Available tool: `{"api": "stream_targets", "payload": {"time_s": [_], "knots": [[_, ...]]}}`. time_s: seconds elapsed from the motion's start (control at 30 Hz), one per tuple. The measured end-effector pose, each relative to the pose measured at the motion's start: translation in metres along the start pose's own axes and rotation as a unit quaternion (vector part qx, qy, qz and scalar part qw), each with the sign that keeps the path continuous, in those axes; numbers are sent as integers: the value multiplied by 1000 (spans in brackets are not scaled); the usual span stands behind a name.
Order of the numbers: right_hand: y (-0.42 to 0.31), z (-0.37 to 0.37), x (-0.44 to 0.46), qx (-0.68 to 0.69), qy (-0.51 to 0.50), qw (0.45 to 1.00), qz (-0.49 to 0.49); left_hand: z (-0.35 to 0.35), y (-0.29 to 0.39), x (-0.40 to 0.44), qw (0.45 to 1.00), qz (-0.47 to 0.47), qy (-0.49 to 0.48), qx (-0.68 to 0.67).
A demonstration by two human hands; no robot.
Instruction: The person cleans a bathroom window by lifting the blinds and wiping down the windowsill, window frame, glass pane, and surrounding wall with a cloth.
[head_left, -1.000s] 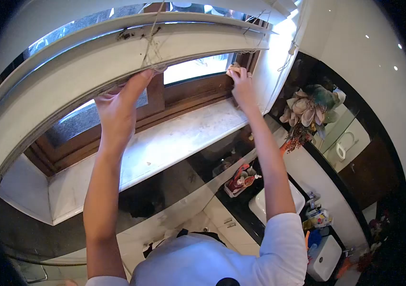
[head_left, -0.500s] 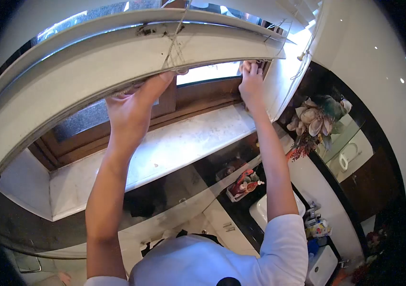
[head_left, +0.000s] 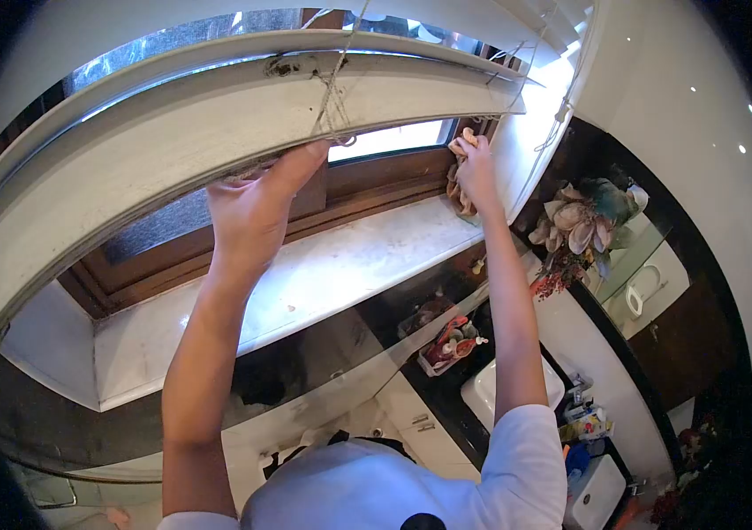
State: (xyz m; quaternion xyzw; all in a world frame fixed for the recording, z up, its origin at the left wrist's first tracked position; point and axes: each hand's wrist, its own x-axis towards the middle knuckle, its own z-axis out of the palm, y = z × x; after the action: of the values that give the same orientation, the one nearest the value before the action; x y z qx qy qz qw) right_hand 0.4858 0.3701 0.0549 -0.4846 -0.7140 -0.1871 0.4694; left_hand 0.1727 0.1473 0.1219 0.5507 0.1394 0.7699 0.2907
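Observation:
The lowest slat [head_left: 164,132] of a white blind, marked with dark dirt, runs across the upper view. My left hand [head_left: 261,199] grips its lower edge, the thumb near the knotted cord and the other fingers hidden behind. At the right end of the window, my right hand [head_left: 475,163] is closed on a brown cloth [head_left: 459,193], which hangs down toward the sill. The wooden window frame [head_left: 376,185] and the white sill [head_left: 349,252] lie beneath the slat.
Looped cords [head_left: 561,110] hang at the window's right side. Dried flowers [head_left: 583,221] stand by a mirror. Lower right are a bottle basket [head_left: 448,346], a white basin [head_left: 480,389] and a second basin [head_left: 598,495].
My right hand has moved down slightly from the slat's right end, and the cloth hanging from it now shows. My left hand keeps its grip while the view has shifted.

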Motion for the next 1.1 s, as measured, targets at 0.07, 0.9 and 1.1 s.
{"api": "stream_targets", "payload": {"time_s": [0.07,0.9,1.1], "knots": [[-9,0,-7,-35,7,999,-11,2,3,-1,1000,-6,0,5],[-131,-4,-30,379,-132,916,23,-37,-53,7,993,37,-19,107],[-42,-9,15,195,276,929,148,-20,-31,8,997,14,-31,76]]}}
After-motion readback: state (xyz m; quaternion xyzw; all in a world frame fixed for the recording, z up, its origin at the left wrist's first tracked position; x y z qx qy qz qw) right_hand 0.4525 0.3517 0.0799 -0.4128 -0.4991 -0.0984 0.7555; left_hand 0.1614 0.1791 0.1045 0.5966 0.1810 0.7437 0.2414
